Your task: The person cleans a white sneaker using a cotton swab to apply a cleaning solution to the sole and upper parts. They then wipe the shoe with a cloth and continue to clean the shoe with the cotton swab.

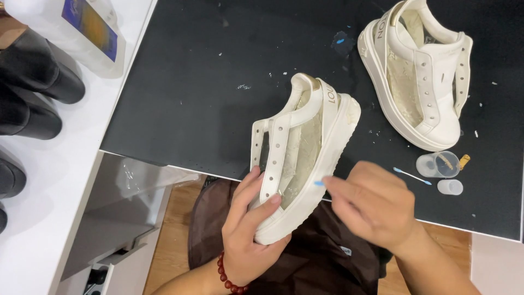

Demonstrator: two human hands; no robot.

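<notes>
Flanking the held sneaker (305,153): second sneaker (420,76), cotton swab (412,176), small cups (439,164).

The white bottle (71,30) and black shoes (33,93) are cut off at the edge.

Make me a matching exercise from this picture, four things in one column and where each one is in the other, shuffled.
Things:
1. near shoe
2. second shoe
3. loose cotton swab
4. bead bracelet

Places:
A. on the left wrist
B. lying on the black mat beside a small clear cup
C. gripped at the toe by the left hand
D. standing alone, upper right

Pairs: 1-C, 2-D, 3-B, 4-A
</notes>
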